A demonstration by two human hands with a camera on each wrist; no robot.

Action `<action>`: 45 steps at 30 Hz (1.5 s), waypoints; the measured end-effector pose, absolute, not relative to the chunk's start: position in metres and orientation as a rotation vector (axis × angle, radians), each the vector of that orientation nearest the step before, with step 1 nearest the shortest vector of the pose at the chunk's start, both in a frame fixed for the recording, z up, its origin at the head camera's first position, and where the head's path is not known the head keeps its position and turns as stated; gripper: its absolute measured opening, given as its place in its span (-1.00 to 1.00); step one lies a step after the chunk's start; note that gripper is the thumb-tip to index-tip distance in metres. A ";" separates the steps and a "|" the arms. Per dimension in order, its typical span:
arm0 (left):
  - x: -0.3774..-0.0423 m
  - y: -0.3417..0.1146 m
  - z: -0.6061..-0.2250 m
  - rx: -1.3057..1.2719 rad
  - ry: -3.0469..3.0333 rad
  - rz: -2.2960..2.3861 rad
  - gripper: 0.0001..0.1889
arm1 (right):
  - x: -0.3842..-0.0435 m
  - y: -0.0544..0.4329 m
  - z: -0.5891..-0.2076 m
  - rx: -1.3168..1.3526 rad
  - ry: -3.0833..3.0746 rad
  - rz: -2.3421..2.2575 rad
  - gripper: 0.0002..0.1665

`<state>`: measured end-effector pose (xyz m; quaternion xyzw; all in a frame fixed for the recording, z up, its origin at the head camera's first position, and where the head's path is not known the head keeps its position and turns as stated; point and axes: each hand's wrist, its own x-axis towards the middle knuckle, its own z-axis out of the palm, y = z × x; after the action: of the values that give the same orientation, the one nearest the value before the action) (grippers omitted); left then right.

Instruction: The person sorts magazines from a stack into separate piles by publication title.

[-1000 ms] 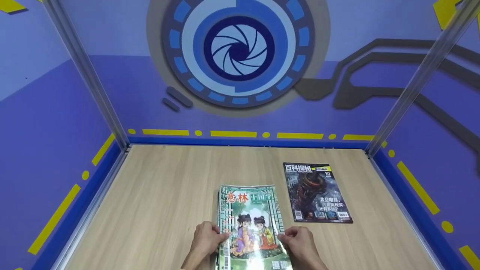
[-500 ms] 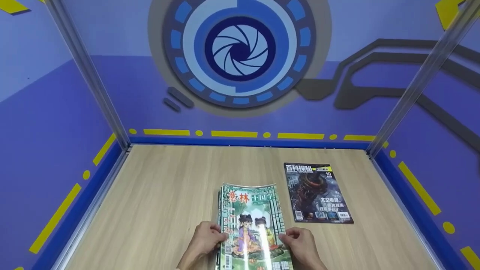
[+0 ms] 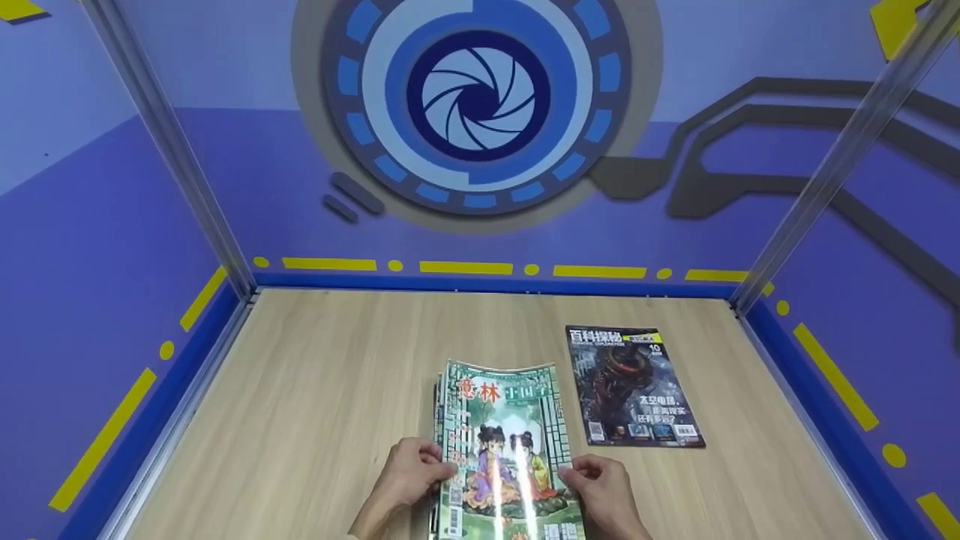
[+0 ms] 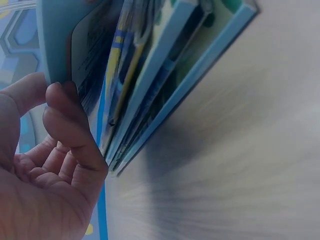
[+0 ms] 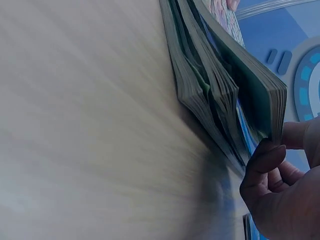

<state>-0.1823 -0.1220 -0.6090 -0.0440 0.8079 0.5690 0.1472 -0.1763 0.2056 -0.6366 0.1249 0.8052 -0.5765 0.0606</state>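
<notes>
Green magazine (image 3: pixel 510 442) at the near middle of the table (image 3: pixel 337 360): in the head view, left hand (image 3: pixel 409 472) and right hand (image 3: pixel 604 487) pinch its 2 long edges, both angled inward from the near side. Left wrist view: thumb and finger clasp it above a magazine stack (image 4: pixel 152 70). Right wrist view: matching pinch (a gap shows beneath), suggesting lifting; the next move likely needs level hands.

Head view from above, forward and down — wrist views close, from opposite sides, magazine stack (image 3: pixel 511 454) in common.
</notes>
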 end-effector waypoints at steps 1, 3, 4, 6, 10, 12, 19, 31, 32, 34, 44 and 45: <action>-0.183 -0.122 -0.608 -0.114 2.331 1.637 -0.83 | -0.177 0.205 -0.636 0.380 2.439 -1.758 -0.86; -0.186 -0.123 -0.606 -0.100 2.340 1.631 -0.83 | -0.178 0.205 -0.634 0.376 2.455 -1.774 -0.85; -0.187 -0.123 -0.605 -0.093 2.346 1.629 -0.83 | -0.179 0.205 -0.633 0.372 2.464 -1.780 -0.84; -0.190 -0.124 -0.604 -0.081 2.356 1.626 -0.84 | -0.181 0.204 -0.631 0.358 2.490 -1.783 -0.82; -0.194 -0.126 -0.603 -0.067 2.368 1.629 -0.85 | -0.184 0.202 -0.628 0.349 2.512 -1.782 -0.81; -0.196 -0.127 -0.602 -0.056 2.375 1.638 -0.85 | -0.186 0.201 -0.626 0.350 2.520 -1.786 -0.82; -0.209 -0.129 -0.598 -0.038 2.396 1.669 -0.84 | -0.200 0.196 -0.619 0.319 2.552 -1.816 -0.84; -0.227 -0.131 -0.596 -0.015 2.409 1.719 -0.84 | -0.223 0.193 -0.616 0.266 2.599 -1.824 -0.85; -0.229 -0.132 -0.596 -0.009 2.413 1.720 -0.84 | -0.226 0.193 -0.616 0.257 2.602 -1.827 -0.84; -0.232 -0.132 -0.595 0.004 2.429 1.722 -0.84 | -0.230 0.193 -0.616 0.231 2.616 -1.828 -0.83; -0.258 -0.131 -0.595 -0.064 2.428 1.746 -0.85 | -0.257 0.192 -0.612 0.164 2.668 -1.797 -0.85; -0.261 -0.131 -0.594 -0.067 2.426 1.748 -0.85 | -0.260 0.192 -0.611 0.162 2.674 -1.795 -0.85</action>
<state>-0.2609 -0.1310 -0.5943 -0.0223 0.8088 0.5828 0.0753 -0.2603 0.1918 -0.6110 0.0501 0.8285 -0.5562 -0.0414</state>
